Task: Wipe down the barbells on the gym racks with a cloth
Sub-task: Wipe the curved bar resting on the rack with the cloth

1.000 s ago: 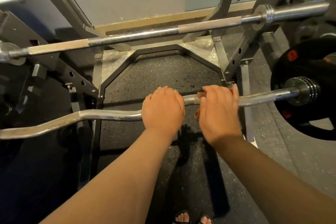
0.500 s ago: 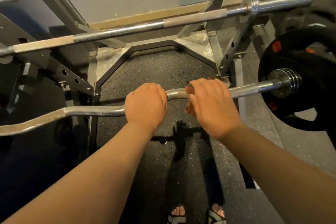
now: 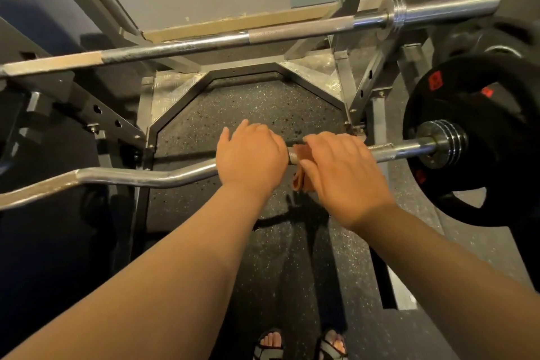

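Left hand [image 3: 251, 158] nearer right hand [image 3: 344, 175], cloth [image 3: 301, 168] on curl bar [image 3: 131, 177].

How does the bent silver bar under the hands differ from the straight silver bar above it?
The bent silver bar is wavy; the straight silver bar has no bend. The bent one carries a black weight plate at its right end; the straight one's is bare. Left hand and right hand, with an orange cloth, are on the bent bar, not the straight one. Both lie across the grey rack.
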The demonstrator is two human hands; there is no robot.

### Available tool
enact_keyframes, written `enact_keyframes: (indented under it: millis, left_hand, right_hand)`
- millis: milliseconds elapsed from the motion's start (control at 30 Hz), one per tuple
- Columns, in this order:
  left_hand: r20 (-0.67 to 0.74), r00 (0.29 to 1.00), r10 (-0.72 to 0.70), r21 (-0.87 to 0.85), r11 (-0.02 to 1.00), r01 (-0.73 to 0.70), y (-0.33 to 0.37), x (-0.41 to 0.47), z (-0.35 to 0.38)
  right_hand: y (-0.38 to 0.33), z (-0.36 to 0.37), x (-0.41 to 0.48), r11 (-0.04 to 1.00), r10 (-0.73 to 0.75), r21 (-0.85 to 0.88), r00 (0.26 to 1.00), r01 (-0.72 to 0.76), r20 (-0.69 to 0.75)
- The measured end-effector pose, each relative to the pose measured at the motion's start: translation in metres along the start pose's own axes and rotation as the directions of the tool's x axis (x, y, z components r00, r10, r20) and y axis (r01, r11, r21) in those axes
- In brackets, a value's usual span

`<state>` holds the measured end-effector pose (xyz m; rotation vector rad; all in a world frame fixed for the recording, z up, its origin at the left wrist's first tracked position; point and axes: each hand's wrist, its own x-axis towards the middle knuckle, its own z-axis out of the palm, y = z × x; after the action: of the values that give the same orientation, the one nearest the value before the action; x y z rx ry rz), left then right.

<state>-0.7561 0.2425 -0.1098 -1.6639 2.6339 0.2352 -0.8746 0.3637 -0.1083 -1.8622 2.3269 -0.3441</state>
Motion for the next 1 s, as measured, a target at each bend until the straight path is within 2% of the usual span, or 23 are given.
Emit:
enact_keyframes:
  millis: [67, 167, 233, 300, 367, 500, 533, 600, 667, 733, 800, 933, 1000]
  left_hand:
    - [-0.009, 1.000, 0.025, 0.027, 0.999, -0.024, -0.002, 0.001, 0.003]
    - [-0.009, 0.999, 0.040, 0.047, 0.998, -0.039, 0.001, 0.004, 0.004]
    - [-0.006, 1.000, 0.022, 0.048, 0.999, -0.022, 0.002, 0.007, 0.005]
    - [-0.017, 1.000, 0.019, 0.055, 0.998, -0.019, 0.001, 0.008, 0.008]
    - [-0.033, 0.999, 0.013, 0.063, 0.998, -0.011, 0.001, 0.006, 0.010]
    - [-0.044, 0.999, 0.012, 0.053, 0.999, -0.010, 0.001, 0.004, 0.009]
    - [-0.044, 0.999, 0.014, 0.049, 0.999, -0.012, 0.001, 0.004, 0.008]
    - [-0.053, 0.998, 0.015, 0.044, 0.999, -0.013, 0.003, 0.004, 0.007]
    - [-0.052, 0.999, 0.003, 0.045, 0.999, -0.001, 0.002, 0.005, 0.008]
    - [-0.048, 0.999, -0.001, 0.045, 0.999, 0.003, 0.002, 0.004, 0.009]
    - [-0.050, 0.999, 0.004, 0.042, 0.999, -0.002, 0.002, 0.004, 0.008]
    - [-0.047, 0.999, 0.016, 0.047, 0.999, -0.014, 0.000, 0.006, 0.008]
    - [-0.050, 0.999, 0.010, 0.049, 0.999, -0.007, 0.000, 0.006, 0.009]
  right_hand:
    - [0.014, -0.005, -0.003, 0.999, 0.038, 0.013, 0.999, -0.038, -0.024]
    - [0.023, -0.004, -0.013, 0.964, 0.235, 0.160, 0.960, -0.210, -0.155]
    - [0.009, 0.001, -0.010, 0.946, 0.307, 0.159, 0.936, -0.281, -0.172]
    - [-0.008, 0.010, -0.002, 0.957, 0.282, 0.107, 0.949, -0.269, -0.144]
    - [-0.016, 0.015, 0.000, 0.978, 0.201, 0.077, 0.970, -0.192, -0.137]
    - [0.012, 0.005, -0.007, 0.999, 0.023, 0.037, 0.997, -0.020, -0.076]
    - [0.021, 0.000, -0.010, 0.999, 0.023, 0.043, 0.997, -0.020, -0.076]
    - [0.033, -0.006, -0.012, 0.990, 0.121, 0.089, 0.987, -0.111, -0.109]
    - [0.028, -0.002, -0.011, 0.966, 0.240, 0.132, 0.959, -0.221, -0.148]
    - [0.013, 0.004, -0.010, 0.950, 0.299, 0.140, 0.942, -0.279, -0.155]
    - [0.005, 0.007, -0.009, 0.961, 0.258, 0.136, 0.955, -0.239, -0.145]
    - [0.031, -0.010, -0.012, 0.991, 0.079, 0.107, 0.997, -0.077, -0.011]
    - [0.051, -0.015, -0.016, 0.987, 0.127, 0.106, 0.991, -0.121, -0.046]
